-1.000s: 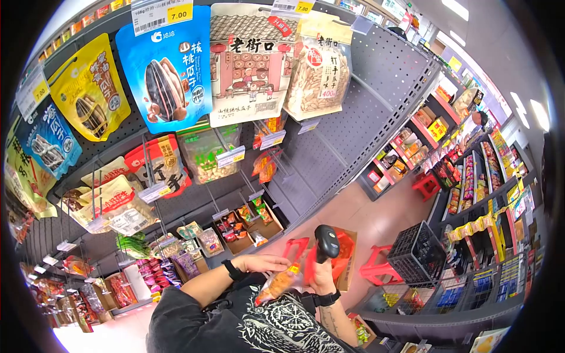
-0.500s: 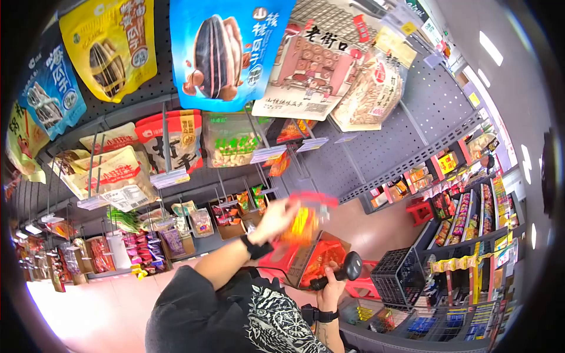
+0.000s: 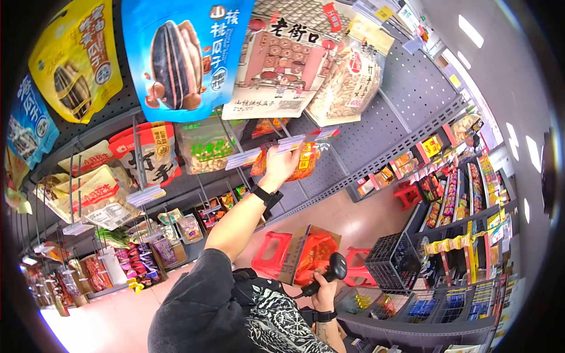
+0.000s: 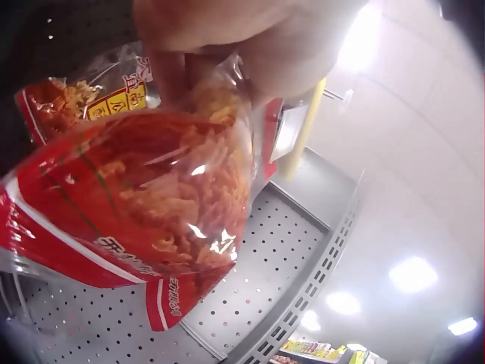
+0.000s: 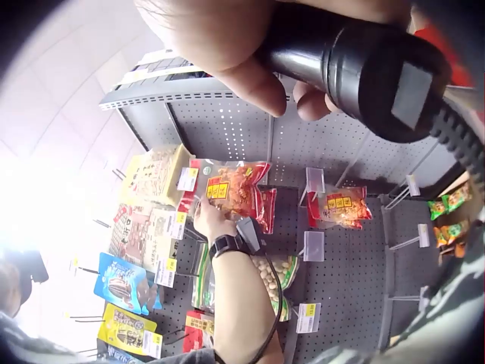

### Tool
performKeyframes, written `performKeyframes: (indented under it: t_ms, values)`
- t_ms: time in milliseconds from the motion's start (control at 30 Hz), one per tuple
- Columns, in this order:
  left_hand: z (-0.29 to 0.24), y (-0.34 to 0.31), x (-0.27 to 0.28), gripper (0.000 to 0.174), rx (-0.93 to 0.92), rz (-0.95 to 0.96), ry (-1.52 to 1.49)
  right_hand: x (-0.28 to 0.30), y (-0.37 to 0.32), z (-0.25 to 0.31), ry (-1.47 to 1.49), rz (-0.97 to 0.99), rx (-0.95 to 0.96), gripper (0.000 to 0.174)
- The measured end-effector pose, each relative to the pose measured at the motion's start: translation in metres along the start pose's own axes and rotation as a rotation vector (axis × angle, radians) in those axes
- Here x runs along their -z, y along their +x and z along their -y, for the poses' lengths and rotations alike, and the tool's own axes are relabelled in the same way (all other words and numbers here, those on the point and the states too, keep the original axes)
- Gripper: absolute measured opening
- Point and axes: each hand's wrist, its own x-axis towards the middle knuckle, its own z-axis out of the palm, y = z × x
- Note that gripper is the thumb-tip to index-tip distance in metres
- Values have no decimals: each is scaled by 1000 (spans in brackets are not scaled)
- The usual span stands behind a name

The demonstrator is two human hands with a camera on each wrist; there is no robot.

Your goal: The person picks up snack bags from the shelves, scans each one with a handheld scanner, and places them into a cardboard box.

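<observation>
My left hand (image 3: 280, 166) is raised at a shelf hook and pinches the top of a clear and red snack bag (image 4: 167, 197), filled with orange crisp pieces. The bag hangs beneath the fingers in the left wrist view, with a similar bag (image 4: 64, 106) behind it. Lower down, near my body, my right hand (image 3: 323, 292) grips a black handheld barcode scanner (image 3: 336, 267). Its dark handle (image 5: 333, 57) and coiled cable (image 5: 455, 125) show in the right wrist view. Price tags (image 3: 243, 159) stick out on hooks beside the left hand.
Large bags of seeds, such as a blue one (image 3: 185, 65), hang above and left of the left hand. An open cardboard box (image 3: 291, 265) with red bags inside stands below, between red stools (image 3: 268, 253). A black crate (image 3: 394, 265) sits to the right.
My left hand has carried the snack bag from my chest, away from the scanner, up to the shelf hooks. The right hand has lowered the scanner slightly and still holds it.
</observation>
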Motion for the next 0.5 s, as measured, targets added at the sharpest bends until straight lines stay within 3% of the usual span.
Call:
performKeyframes:
  t_ms: [133,500]
  values:
    - [14,6,-14,18,-125,-118,100,5,3,-4,57,5,-3,41]
    - [-9,-1,-14,21,-18,-120,134,-2,4,-1,87,22,-12,42]
